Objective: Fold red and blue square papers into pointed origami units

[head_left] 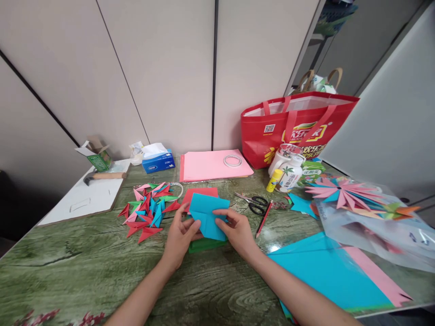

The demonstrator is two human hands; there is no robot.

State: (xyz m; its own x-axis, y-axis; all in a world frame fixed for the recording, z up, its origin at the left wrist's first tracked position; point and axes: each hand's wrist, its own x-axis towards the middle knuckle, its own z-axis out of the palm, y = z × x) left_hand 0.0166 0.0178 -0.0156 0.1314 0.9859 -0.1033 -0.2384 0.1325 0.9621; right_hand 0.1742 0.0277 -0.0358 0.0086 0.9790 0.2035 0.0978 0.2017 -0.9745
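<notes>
A partly folded blue paper square (pixel 208 213) is held above the green table (pixel 84 276). My left hand (pixel 181 235) pinches its lower left edge, fingers closed on it. My right hand (pixel 238 230) grips the right side, thumb and fingers pressed on the paper. Under the blue sheet lie a red paper (pixel 199 194) and a green paper (pixel 204 245). A heap of folded red, pink, blue and green paper points (pixel 147 210) lies just left of my left hand.
Scissors (pixel 255 203) and a red pencil (pixel 263 219) lie right of my hands. A pink paper stack (pixel 210 166) with a tape ring (pixel 233 160), a tissue box (pixel 158 161), a red bag (pixel 295 124), a glue stick (pixel 273 180), a paper flower (pixel 350 192) and large blue sheets (pixel 326 271) surround them.
</notes>
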